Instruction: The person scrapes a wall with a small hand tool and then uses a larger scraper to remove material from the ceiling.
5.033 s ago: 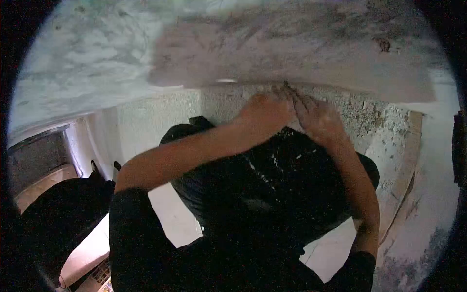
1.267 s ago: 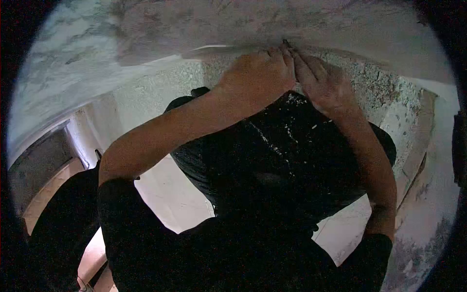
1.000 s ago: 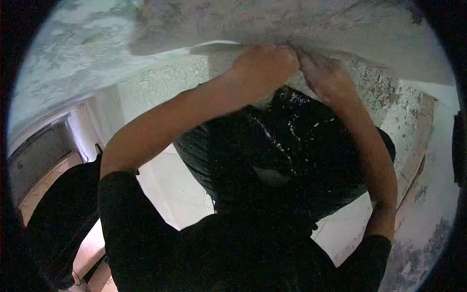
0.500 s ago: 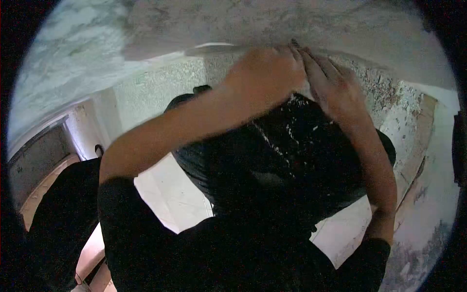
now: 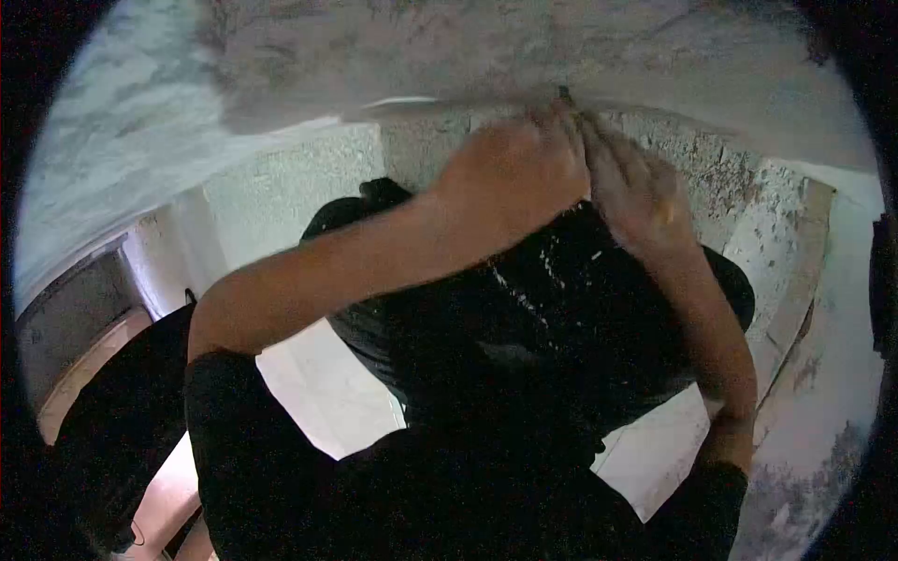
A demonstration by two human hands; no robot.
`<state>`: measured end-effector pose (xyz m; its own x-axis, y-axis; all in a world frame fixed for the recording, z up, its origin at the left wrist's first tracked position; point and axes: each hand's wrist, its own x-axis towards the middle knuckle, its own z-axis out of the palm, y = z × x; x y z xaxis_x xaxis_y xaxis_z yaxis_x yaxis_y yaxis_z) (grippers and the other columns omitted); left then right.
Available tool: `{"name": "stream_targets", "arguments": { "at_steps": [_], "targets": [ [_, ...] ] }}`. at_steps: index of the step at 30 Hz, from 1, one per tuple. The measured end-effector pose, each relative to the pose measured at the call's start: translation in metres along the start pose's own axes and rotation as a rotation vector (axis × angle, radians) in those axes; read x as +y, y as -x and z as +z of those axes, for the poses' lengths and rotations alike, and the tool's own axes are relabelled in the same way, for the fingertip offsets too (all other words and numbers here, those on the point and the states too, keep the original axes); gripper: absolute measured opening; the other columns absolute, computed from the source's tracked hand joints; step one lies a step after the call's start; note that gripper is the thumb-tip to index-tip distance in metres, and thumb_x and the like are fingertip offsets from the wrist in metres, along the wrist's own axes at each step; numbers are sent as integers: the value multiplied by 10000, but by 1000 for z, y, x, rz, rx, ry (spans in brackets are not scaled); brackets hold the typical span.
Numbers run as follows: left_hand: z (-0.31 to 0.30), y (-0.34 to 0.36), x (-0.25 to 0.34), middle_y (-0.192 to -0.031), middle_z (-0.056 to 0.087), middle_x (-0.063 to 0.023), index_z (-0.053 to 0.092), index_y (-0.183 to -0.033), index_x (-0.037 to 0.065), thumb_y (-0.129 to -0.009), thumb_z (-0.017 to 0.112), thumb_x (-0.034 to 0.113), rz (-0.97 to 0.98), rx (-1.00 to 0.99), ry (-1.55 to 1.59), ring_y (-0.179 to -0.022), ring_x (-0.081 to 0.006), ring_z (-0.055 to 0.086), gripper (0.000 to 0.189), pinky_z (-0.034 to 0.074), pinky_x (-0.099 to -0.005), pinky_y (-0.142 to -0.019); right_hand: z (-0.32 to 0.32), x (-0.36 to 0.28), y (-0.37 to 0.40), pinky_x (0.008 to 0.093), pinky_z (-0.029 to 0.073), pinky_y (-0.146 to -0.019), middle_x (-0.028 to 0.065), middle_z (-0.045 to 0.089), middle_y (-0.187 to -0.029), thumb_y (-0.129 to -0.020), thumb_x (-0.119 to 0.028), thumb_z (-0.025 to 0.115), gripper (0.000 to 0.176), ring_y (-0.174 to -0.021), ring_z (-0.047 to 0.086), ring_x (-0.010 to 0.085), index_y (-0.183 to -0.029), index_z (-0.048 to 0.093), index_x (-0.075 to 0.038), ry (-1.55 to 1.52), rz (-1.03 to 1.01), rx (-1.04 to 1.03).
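Directly in front of me, my left hand (image 5: 519, 164) is curled closed beside my right hand (image 5: 645, 196), and the two touch or overlap at the fingertips. The right fingers are pressed together and stretch toward the left hand. A small dark tip (image 5: 564, 93) shows just beyond the fingers, against the grey wall (image 5: 468, 56); whatever it belongs to is hidden. Both hands are blurred and look dusty. Below them, white flakes (image 5: 519, 294) lie scattered on my dark trousers (image 5: 524, 355).
Rough, flaking plaster (image 5: 711, 159) runs behind my knees, beneath the wall's overhanging edge. A pale tiled floor (image 5: 337, 383) shows between my legs. Another person's dark-clothed leg (image 5: 122, 402) is close on my left, near a grey panel (image 5: 75, 309).
The view has shifted slightly, so the wall edge sits a little lower. Both hands stay together at the same dark tip, with only a small movement of the fingers.
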<state>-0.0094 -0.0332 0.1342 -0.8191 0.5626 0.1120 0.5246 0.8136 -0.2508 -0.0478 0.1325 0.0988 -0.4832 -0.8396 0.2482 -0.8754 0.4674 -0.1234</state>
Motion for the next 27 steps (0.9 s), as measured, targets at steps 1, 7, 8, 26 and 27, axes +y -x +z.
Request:
{"name": "stream_targets", "arguments": {
  "at_steps": [1, 7, 8, 26, 27],
  "targets": [
    [7, 0, -2, -673, 607, -135, 596, -821, -68, -708, 580, 59, 0, -2, 2, -624, -188, 634, 171, 525, -266, -499, -4, 2, -6, 315, 528, -694, 203, 554, -1095, -684, -26, 590, 458, -894, 612, 254, -1123, 481, 48, 4, 17, -5],
    [8, -1, -5, -672, 607, -119, 610, -795, -49, -704, 593, 81, 41, -65, 82, -610, -169, 626, 160, 519, -253, -497, -9, -3, -4, 315, 523, -728, 193, 551, -1106, -689, -39, 593, 455, -922, 605, 256, -1122, 484, 47, -5, 38, 49],
    [5, -4, -8, -671, 608, -112, 612, -791, -43, -703, 595, 87, 25, -58, 73, -614, -166, 627, 158, 518, -249, -496, -6, 0, -3, 315, 523, -728, 193, 551, -1106, -689, -39, 593, 455, -922, 605, 256, -1122, 484, 47, -4, 40, 50],
    [22, 1, -8, -714, 616, -108, 598, -803, -28, -697, 585, 76, 46, -75, 40, -663, -167, 632, 149, 525, -253, -548, 19, 5, -1, 294, 522, -668, 163, 567, -1092, -728, -81, 597, 439, -853, 617, 217, -1140, 491, 26, 9, 4, 33],
    [23, -2, -9, -720, 620, -118, 597, -815, -35, -706, 582, 84, 36, -152, 135, -654, -170, 632, 162, 525, -248, -542, 20, 6, -1, 294, 523, -670, 164, 563, -1103, -721, -80, 601, 450, -864, 616, 212, -1144, 490, 25, 34, 5, -22]
  ]
}}
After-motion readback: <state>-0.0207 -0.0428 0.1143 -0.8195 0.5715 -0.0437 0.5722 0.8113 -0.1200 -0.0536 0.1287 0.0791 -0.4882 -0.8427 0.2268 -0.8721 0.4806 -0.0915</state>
